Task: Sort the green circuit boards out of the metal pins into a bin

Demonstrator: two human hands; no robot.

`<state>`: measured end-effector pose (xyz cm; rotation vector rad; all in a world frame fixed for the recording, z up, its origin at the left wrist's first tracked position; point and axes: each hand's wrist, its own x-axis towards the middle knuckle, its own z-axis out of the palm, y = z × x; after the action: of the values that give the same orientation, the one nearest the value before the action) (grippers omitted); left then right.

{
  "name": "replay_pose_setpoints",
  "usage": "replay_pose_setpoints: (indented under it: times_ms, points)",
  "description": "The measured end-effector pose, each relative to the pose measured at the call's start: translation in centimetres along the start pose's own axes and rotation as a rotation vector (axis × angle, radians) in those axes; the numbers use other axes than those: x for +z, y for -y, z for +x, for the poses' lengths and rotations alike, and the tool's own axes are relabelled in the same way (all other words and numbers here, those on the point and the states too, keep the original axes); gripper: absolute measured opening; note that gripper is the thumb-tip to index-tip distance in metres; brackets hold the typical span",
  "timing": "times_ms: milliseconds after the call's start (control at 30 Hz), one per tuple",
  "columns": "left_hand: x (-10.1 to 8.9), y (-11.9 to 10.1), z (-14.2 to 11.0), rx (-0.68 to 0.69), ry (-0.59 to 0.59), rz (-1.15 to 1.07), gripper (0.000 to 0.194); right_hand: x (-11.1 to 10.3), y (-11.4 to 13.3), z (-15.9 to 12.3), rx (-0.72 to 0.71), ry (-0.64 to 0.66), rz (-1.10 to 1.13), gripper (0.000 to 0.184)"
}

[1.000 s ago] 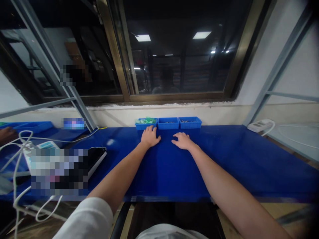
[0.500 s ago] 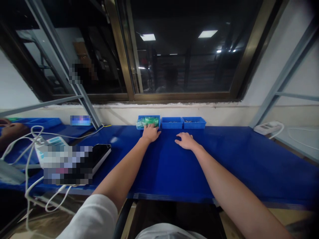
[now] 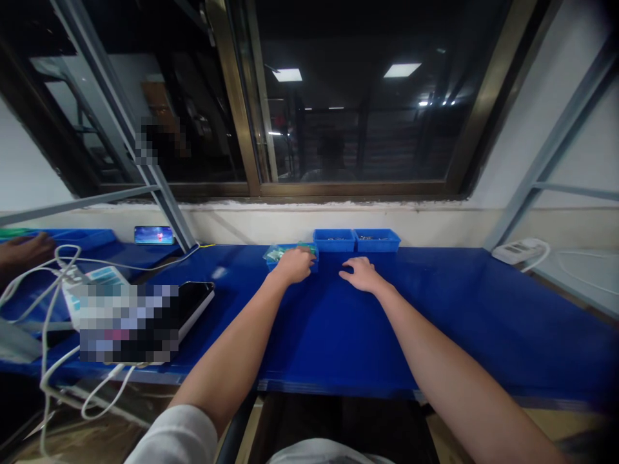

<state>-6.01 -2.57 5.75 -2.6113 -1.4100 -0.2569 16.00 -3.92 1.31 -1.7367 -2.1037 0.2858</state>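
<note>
While the left hand [image 3: 296,265] bends over one blue bin [image 3: 272,265] of green packets [image 3: 276,252], I cannot tell whether its fingers grip anything. The right hand [image 3: 360,274], loosely spread, holds nothing above the table [image 3: 333,335]. Two more bins [image 3: 333,245] with small parts stand farther back, near the wall; one co-worker's hand [image 3: 36,250] shows far left.

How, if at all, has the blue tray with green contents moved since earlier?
Yes: the tray has come toward the camera, away from the wall behind it.
</note>
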Motion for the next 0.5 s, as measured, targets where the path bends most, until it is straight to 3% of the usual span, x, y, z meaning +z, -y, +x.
replay_pose_setpoints:
  times_ms: [67,167,333,400,500]
  points:
    - [-0.5,-1.2,-0.3,0.079,0.021,-0.055,0.032,-0.4,0.4,0.0,0.042,-0.108,0.066,0.036]
    - [-0.6,-3.7,-0.5,0.185,0.042,-0.15,0.029,-1.1,0.7,0.1,0.082,-0.251,0.175,0.045]
    - [-0.6,-7.3,-0.4,0.319,-0.123,-0.209,0.033,-1.5,-0.5,0.5,0.194,-0.302,0.347,0.046]
    - [-0.9,-7.3,-0.4,0.235,-0.241,-0.218,0.039,-1.5,-1.1,0.6,0.271,-0.314,0.318,0.048]
    - [-1.4,-5.5,-0.4,-0.133,-0.423,-0.203,0.048,-1.7,-1.4,0.6,0.295,-0.241,0.275,0.04]
